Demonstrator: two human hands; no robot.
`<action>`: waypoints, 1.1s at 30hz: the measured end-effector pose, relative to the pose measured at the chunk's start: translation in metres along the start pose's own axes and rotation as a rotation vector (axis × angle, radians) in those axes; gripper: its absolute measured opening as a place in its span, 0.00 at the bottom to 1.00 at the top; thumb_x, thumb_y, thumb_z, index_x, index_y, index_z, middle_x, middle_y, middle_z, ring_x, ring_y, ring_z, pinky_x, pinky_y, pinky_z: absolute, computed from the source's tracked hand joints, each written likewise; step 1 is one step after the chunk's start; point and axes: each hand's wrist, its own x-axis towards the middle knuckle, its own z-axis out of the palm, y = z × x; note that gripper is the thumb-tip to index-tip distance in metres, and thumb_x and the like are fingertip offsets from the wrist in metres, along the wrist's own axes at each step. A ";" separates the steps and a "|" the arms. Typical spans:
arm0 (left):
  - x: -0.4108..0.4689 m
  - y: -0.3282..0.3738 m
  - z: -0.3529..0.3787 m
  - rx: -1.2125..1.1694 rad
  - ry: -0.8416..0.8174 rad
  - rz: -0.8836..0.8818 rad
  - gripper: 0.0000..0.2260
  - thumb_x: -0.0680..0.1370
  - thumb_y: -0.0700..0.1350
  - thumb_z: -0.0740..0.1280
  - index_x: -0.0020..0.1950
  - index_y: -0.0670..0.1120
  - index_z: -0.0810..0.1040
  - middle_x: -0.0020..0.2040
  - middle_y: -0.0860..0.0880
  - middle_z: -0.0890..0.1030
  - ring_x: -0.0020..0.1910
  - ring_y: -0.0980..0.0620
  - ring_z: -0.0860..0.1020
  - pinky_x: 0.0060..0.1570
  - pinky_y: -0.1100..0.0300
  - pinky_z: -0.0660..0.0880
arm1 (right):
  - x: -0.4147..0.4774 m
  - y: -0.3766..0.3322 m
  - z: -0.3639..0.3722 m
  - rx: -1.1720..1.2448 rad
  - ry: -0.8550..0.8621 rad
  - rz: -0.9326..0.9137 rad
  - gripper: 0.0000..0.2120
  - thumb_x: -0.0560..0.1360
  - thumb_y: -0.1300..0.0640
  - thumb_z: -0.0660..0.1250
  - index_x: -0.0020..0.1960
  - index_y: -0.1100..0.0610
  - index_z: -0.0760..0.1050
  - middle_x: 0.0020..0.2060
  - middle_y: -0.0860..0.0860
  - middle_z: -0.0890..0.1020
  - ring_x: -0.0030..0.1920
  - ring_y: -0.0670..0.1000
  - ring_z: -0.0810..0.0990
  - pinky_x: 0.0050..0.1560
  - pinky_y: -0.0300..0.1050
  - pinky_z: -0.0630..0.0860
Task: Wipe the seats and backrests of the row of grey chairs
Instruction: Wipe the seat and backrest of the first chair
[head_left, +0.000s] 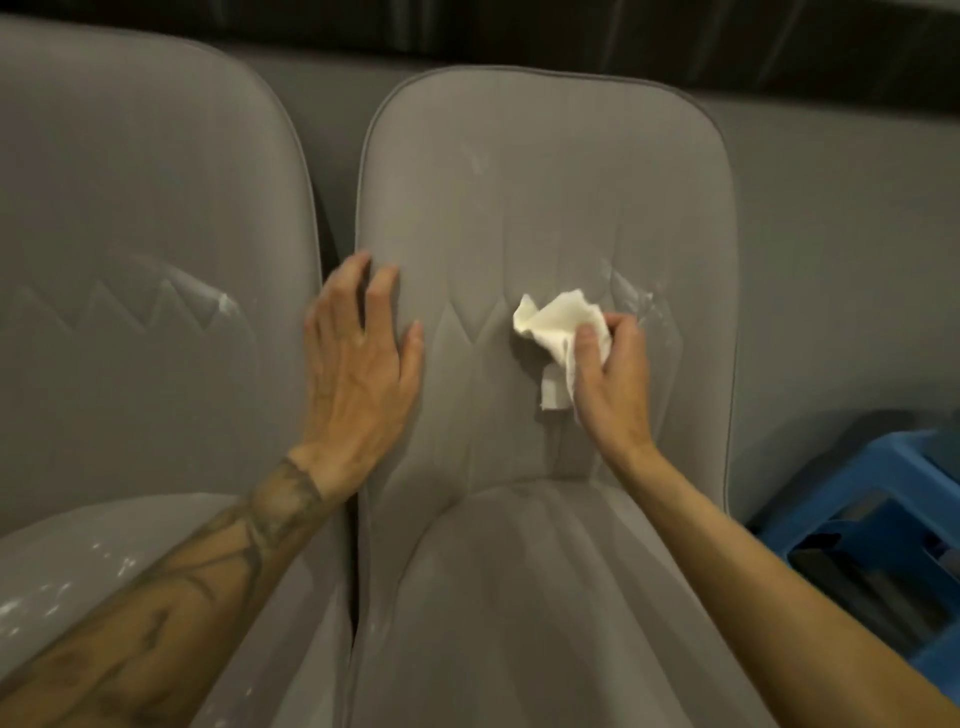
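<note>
Two grey padded chairs stand side by side. The right chair's backrest (545, 171) fills the middle of the view, its seat (545, 597) below. My right hand (610, 382) is shut on a crumpled white paper towel (558, 325), pressed against the middle of that backrest. White smears (631, 296) mark the fabric just right of the towel. My left hand (361, 364) lies flat with fingers spread on the backrest's left edge. The left chair (130, 208) also carries white marks on its backrest (224, 304) and seat (62, 587).
A blue plastic crate or stool (878, 530) stands at the lower right beside the chair. A grey wall (841, 234) runs behind the chairs, with a dark band along the top. A narrow gap (356, 571) separates the two chairs.
</note>
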 end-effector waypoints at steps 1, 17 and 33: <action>0.015 0.002 0.003 0.013 0.032 0.003 0.25 0.82 0.47 0.67 0.76 0.41 0.67 0.76 0.37 0.67 0.73 0.36 0.68 0.71 0.41 0.66 | 0.013 -0.003 -0.006 -0.005 0.037 -0.032 0.06 0.83 0.55 0.60 0.57 0.56 0.70 0.53 0.57 0.76 0.52 0.54 0.76 0.54 0.49 0.74; 0.061 -0.009 0.042 0.050 0.239 0.075 0.25 0.84 0.47 0.60 0.80 0.40 0.63 0.78 0.38 0.65 0.75 0.36 0.66 0.75 0.41 0.63 | 0.181 -0.008 -0.043 -0.603 0.364 -0.494 0.15 0.84 0.47 0.55 0.66 0.52 0.70 0.62 0.54 0.73 0.60 0.56 0.70 0.61 0.47 0.62; 0.058 -0.008 0.044 0.098 0.232 0.069 0.26 0.83 0.45 0.59 0.81 0.40 0.62 0.79 0.38 0.64 0.76 0.35 0.66 0.76 0.41 0.62 | 0.170 0.013 -0.043 -0.655 0.251 -0.572 0.18 0.83 0.44 0.58 0.61 0.58 0.69 0.57 0.57 0.72 0.55 0.56 0.68 0.57 0.50 0.66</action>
